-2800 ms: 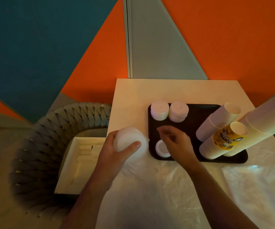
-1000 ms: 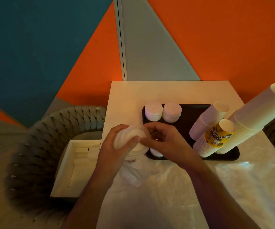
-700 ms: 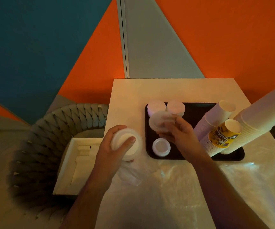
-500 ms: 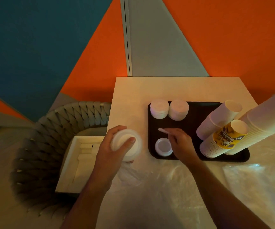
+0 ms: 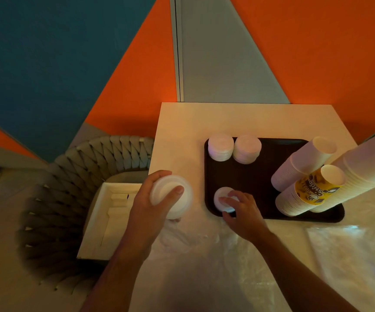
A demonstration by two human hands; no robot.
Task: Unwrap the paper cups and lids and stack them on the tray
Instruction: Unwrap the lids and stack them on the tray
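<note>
- A pale table (image 5: 245, 118) is set against an orange and grey wall, with a woven chair (image 5: 74, 176) to its left and a white box (image 5: 105, 221) resting on the chair's seat.
- Clear plastic wrap (image 5: 261, 262) is spread over the near part of the table.
- A black tray (image 5: 249, 176) lies on the table beyond the wrap.
- Three tall cup stacks (image 5: 301, 167) are stood on the tray's right side, tilted outward in the wide view; the front one bears a yellow printed cup.
- Two short lid stacks (image 5: 234, 148) are placed side by side, touching, at the tray's far left corner.
- A wrapped bundle of lids (image 5: 173, 197) is gripped by the left hand (image 5: 146, 212) just left of the tray, thumb curled over its top and fingers round its far side.
- A small lid pile (image 5: 223, 199) sits at the tray's near left corner; it is touched from above by the right hand (image 5: 243, 210), fingers loosely bent over it. Whether it is pinched cannot be told.
</note>
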